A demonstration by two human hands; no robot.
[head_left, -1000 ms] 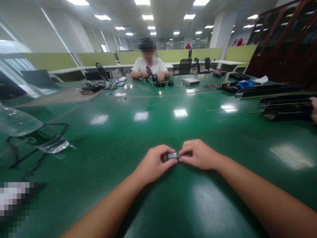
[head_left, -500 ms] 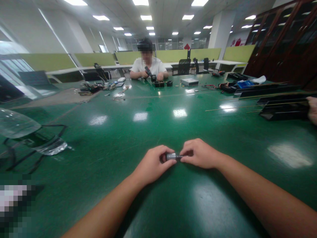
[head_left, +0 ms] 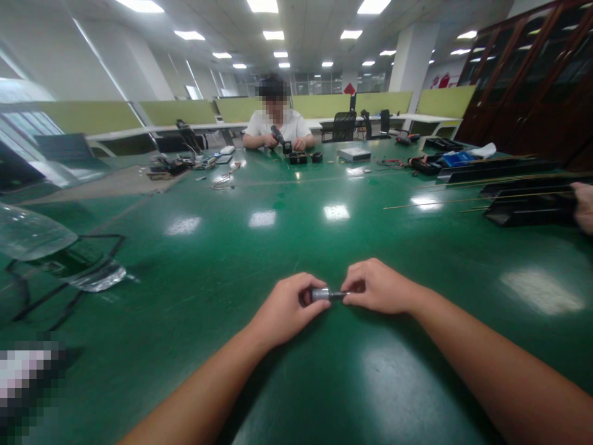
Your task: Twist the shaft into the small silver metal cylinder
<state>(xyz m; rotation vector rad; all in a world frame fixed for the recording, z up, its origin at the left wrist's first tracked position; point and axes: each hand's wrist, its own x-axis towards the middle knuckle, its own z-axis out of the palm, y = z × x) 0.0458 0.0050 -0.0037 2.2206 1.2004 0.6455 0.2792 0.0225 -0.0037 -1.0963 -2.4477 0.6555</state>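
Near the middle of the green table [head_left: 222, 247], my left hand [head_left: 290, 309] is closed around a small silver-grey cylinder [head_left: 320, 294], gripped between thumb and fingers. A thin dark shaft [head_left: 336, 295] sticks out of its right end, lying roughly level. My right hand [head_left: 377, 287] pinches the shaft's far end between thumb and fingertips. The two hands face each other with a short gap between them. Fingers hide the cylinder's left end and the shaft's tip, so I cannot tell what kind of tool it is.
A clear plastic bottle [head_left: 37, 238] lies on the left, by a dark cable. Across the table a person [head_left: 277, 127] holds a power drill [head_left: 278, 134] over black parts. Black channels [head_left: 528, 210] and thin rods lie to the right, where another person's hand [head_left: 582, 207] reaches in.
My right hand has slid slightly to the right along the shaft, so more of the shaft shows between the hands. My left hand has stayed in place.
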